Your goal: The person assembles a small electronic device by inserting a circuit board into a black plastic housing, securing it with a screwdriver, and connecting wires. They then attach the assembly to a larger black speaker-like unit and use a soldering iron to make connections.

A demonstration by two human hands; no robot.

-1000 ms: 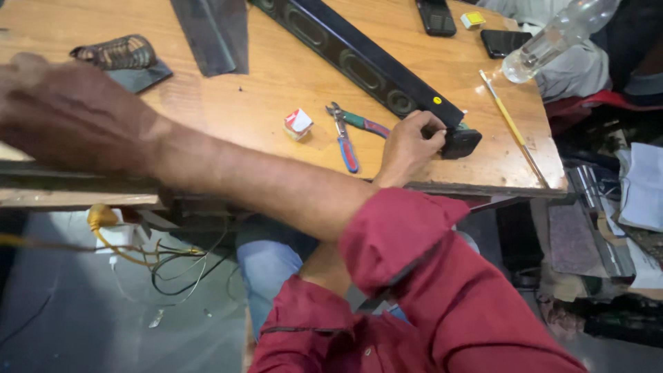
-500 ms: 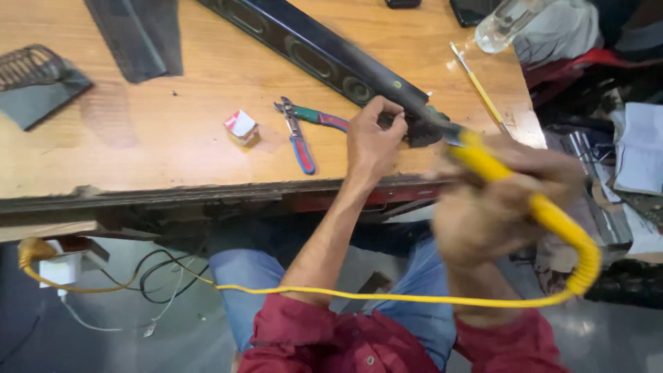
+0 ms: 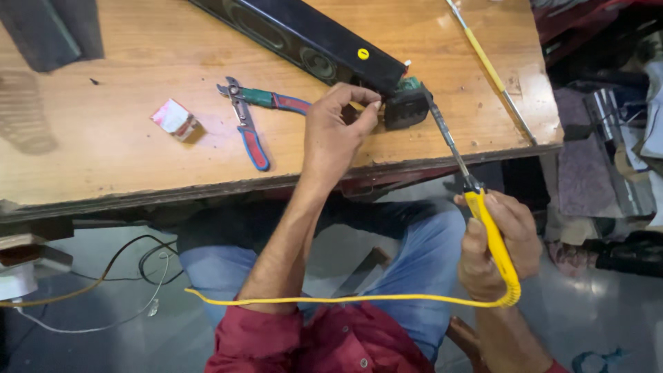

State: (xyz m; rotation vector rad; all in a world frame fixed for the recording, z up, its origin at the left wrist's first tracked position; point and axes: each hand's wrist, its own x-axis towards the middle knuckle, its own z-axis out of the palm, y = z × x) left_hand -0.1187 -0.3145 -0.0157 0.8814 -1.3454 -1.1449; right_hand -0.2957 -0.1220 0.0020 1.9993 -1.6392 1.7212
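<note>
View from above, looking down at a seated person in a red shirt & blue jeans. Nearest: right hand (image 3: 498, 242), fingers wrapped tight round the yellow handle of 1 soldering iron (image 3: 476, 214). Its metal shaft slants up to the surface edge, tip at the end of 1 long black speaker bar (image 3: 304, 38). 1 yellow cord (image 3: 345, 299) runs from the handle's base across the lap, off to the left.

Next: left hand (image 3: 335, 135) on the wooden surface (image 3: 124, 166), fingertips pinched together just beside the bar's open end, where a green board & a black end cap (image 3: 406, 107) show. Cannot tell what the fingertips pinch, if anything.

Left of that hand: 1 pair of pliers (image 3: 248, 114) w/ red, blue & green grips, lying flat, handles splayed. Further left: 1 small red-and-white packet (image 3: 175, 119).

Far right, by the surface edge: 1 thin yellow-and-metal rod (image 3: 490, 69), lying diagonal, well apart from the hands. Far top left: 1 dark flat panel (image 3: 52, 31), partly cut off.
</note>
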